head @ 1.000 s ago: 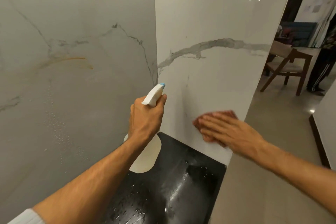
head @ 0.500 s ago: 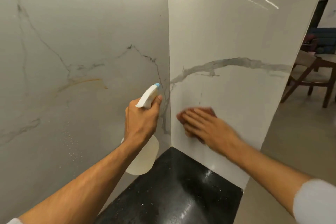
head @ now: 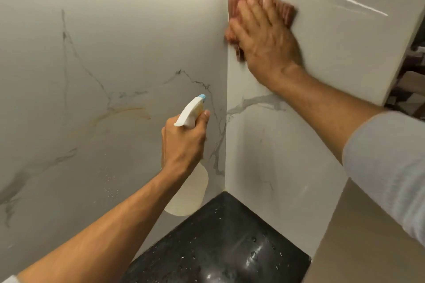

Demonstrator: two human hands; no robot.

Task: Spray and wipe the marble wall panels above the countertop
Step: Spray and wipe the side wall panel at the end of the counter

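Two marble panels meet in a corner above a black countertop (head: 220,248) that is speckled with droplets. On the left panel (head: 103,53), grey veins run across the stone, with an orange-brown streak among them and fine droplets lower down. The right hand (head: 266,37) lies flat high on the right panel (head: 333,57), just beside the corner seam — fingers spread over a reddish cloth (head: 236,4) and pressing it to the stone; the hand and cloth are blurred. A grey sleeve (head: 388,163) covers that upper arm. Lower and nearer the middle, the left hand (head: 181,142) is wrapped around the neck of a spray bottle (head: 188,190), fingers closed on it, one fingertip up by the white head. Its blue nozzle (head: 202,97) points up toward the corner. The pale bottle body hangs below the wrist — off the counter.
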